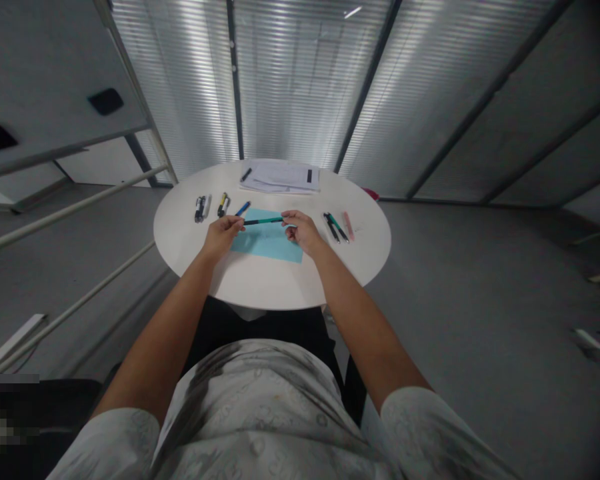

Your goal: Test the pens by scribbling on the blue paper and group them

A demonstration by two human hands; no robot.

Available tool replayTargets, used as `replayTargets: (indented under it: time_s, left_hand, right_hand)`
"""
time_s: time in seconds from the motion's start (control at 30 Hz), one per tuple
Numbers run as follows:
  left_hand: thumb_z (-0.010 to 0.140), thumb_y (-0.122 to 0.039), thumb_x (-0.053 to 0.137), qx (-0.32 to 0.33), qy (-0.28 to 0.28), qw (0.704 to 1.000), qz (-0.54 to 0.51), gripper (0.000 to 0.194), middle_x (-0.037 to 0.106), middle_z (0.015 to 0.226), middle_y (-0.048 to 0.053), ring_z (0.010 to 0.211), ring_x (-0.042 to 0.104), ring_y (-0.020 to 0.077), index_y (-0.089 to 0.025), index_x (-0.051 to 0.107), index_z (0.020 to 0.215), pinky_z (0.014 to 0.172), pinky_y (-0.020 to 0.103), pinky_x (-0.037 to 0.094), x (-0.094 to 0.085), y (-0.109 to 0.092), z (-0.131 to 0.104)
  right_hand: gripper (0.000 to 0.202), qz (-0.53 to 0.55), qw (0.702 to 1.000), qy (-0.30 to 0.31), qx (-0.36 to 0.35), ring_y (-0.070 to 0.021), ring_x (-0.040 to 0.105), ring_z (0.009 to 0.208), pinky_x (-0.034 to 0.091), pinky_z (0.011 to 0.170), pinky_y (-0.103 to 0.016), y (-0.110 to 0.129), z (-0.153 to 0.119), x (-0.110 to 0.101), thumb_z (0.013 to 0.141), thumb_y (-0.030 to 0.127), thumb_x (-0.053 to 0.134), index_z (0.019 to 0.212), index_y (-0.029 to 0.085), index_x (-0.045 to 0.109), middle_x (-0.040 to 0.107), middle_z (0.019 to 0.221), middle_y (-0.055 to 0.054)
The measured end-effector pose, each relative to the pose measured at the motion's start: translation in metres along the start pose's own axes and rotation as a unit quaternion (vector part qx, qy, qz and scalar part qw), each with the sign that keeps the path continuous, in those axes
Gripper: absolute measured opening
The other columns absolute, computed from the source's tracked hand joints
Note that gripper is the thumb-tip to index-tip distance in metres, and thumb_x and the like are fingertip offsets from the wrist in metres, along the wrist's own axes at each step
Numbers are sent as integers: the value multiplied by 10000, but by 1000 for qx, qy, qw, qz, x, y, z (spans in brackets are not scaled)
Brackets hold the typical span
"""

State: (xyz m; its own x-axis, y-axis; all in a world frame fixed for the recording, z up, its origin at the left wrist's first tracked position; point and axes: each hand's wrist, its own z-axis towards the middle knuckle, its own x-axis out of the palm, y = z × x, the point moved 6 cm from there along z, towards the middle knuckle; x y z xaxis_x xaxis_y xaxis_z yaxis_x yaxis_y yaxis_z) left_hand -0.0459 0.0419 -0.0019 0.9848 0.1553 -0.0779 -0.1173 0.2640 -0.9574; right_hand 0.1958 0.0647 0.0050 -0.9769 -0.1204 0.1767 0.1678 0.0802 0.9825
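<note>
Between my two hands a green and black pen (263,221) is held level, above a light blue sheet (273,248). My left hand (224,233) is closed on its black end. The fingers of my right hand (301,229) pinch the other end. Just beyond my left hand a blue pen (243,208) lies by the sheet's far left corner. To the right of my right hand rest a black pen (331,227) and another green and black pen (338,225), beside a pinkish strip (349,226).
Stacked white papers (280,177) lie at the far side of the round white table (265,293). Dark markers (199,209) and a yellow and black marker (223,204) sit on its left. Metal rails (80,197) run along the left; blinds (300,87) hang behind.
</note>
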Motion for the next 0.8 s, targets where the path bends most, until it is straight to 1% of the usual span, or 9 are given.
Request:
replayTargets:
  time_s: [0.07, 0.13, 0.27, 0.33, 0.43, 0.63, 0.7, 0.77, 0.8]
  left_hand:
    - [661, -536, 783, -7, 1, 1000, -8, 412, 690, 744, 49, 633, 504, 133, -174, 712, 842, 597, 272, 351, 1, 1, 0]
    - [647, -517, 801, -11, 0, 1000, -10, 408, 696, 749, 53, 645, 514, 137, -172, 716, 848, 606, 277, 364, 1, 0, -1]
    - [628, -456, 835, -14, 0, 1000, -19, 380, 708, 754, 54, 653, 532, 137, -167, 736, 855, 622, 282, 391, 3, -3, -3]
    - [627, -427, 841, -12, 0, 1000, -19, 348, 710, 742, 49, 652, 540, 135, -165, 750, 837, 617, 278, 401, 3, -4, -4]
    - [645, -407, 836, -10, -5, 1000, -7, 308, 691, 697, 34, 648, 546, 137, -165, 776, 826, 602, 272, 403, 1, -4, -4]
    - [688, -471, 816, -11, -10, 1000, 19, 321, 677, 669, 49, 651, 562, 159, -169, 789, 795, 582, 280, 399, -2, -1, -2]
    - [693, -482, 820, -8, -9, 1000, 15, 324, 675, 661, 55, 661, 581, 173, -172, 778, 777, 590, 290, 413, -1, 1, -2]
    - [690, -470, 833, -5, -7, 1000, 11, 315, 676, 661, 60, 680, 598, 187, -173, 767, 767, 606, 301, 430, -1, 1, -1]
    - [687, -464, 839, -3, -7, 1000, 7, 311, 680, 666, 62, 688, 604, 190, -172, 763, 766, 614, 305, 435, -1, 1, -1]
  right_hand:
    - [134, -2, 1000, 0, 8, -50, 489, 414, 296, 376, -181, 0, -1, 1, 825, 221, 707, 927, 205, 621, 626, 692, 63]
    - [150, -4, 1000, -1, 8, -49, 481, 412, 288, 373, -178, -1, -1, 2, 845, 278, 728, 905, 205, 611, 611, 666, 66]
    - [277, -7, 1000, 13, 1, -50, 388, 373, 274, 374, -172, -3, -1, 4, 908, 458, 716, 886, 206, 603, 489, 505, 98]
    - [314, -8, 1000, 20, -1, -52, 361, 364, 263, 373, -170, -3, -1, 5, 918, 502, 707, 895, 206, 606, 463, 470, 104]
    - [282, -8, 1000, 15, -1, -52, 384, 375, 261, 374, -167, -2, -1, 4, 896, 451, 735, 878, 208, 593, 511, 492, 89]
    - [129, 6, 1000, 12, 2, -54, 450, 403, 291, 378, -168, 0, -1, 3, 830, 234, 709, 922, 204, 623, 583, 598, 74]
    - [131, 7, 1000, 12, 3, -52, 465, 411, 297, 378, -170, 0, -2, 3, 828, 240, 713, 920, 205, 626, 606, 640, 66]
    - [167, 6, 1000, 17, 5, -52, 450, 407, 286, 377, -173, -1, -3, 4, 852, 318, 732, 907, 206, 622, 590, 623, 65]
    - [205, 3, 1000, 24, 8, -53, 422, 395, 272, 374, -175, -2, -3, 5, 869, 371, 735, 898, 205, 619, 555, 579, 73]
